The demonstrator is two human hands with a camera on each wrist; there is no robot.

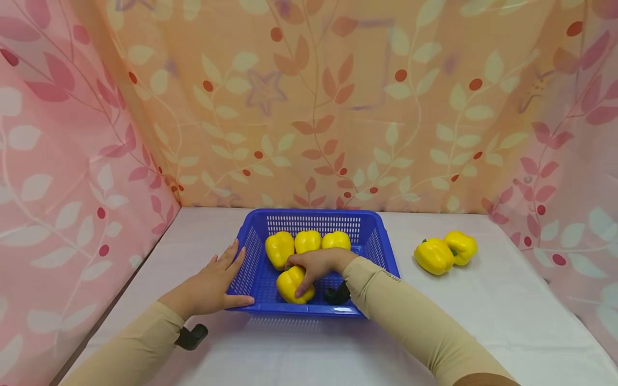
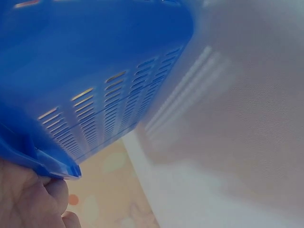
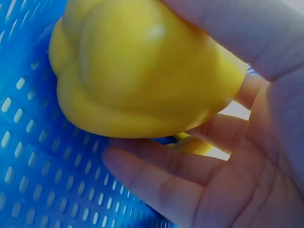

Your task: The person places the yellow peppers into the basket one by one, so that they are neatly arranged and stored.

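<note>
**Steadying a blue basket (image 1: 294,309), gripping a yellow pepper (image 1: 288,285) inside**

Head view: at centre, near the basket's front wall, grips the pepper between thumb and fingers of the right hand (image 1: 318,262), probably for a sure hold on smooth, rounded skin. Left of centre, spreads the left hand (image 1: 212,284) open along the side, thumb on the front rim, perhaps to stop sliding on the white worktop (image 1: 483,321). Above, along the far wall, three more yellow peppers (image 1: 308,242) in a row, seemingly to leave room in front. At the right of the frame, outside the basket, two loose peppers (image 1: 433,257) side by side.

Left wrist view: at lower left, meets the rim with the hand, apparently bracing.

Right wrist view: at upper centre, holds the pepper from opposite sides, likely against slipping. Contact with the basket's floor: cannot tell.
</note>
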